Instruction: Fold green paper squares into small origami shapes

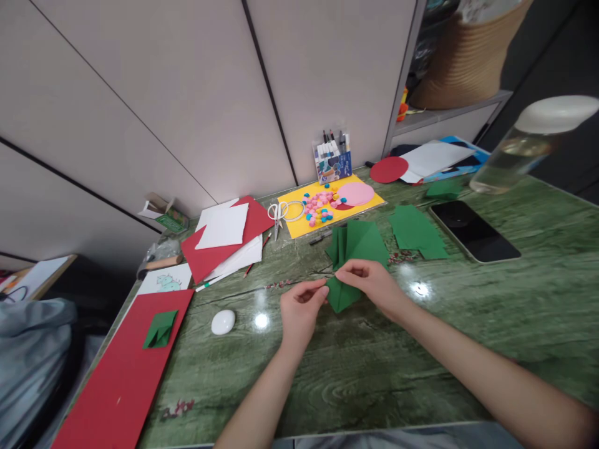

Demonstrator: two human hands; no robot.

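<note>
While the head view looks down on the green table (374, 386), the left hand (299, 315) pinches the left edge of a green paper (341, 301) with its fingertips together, and the right hand (374, 284) closes its fingertips on the upper part. This paper is in front of the person, between both hands. At twelve o'clock from it lies pleated green paper (369, 240); whether they are joined, I cannot tell. The green sheets (416, 234) are at two o'clock. I judge the step as shaping or folding; a next fold calls for matched edges and light, even pressure.
</note>
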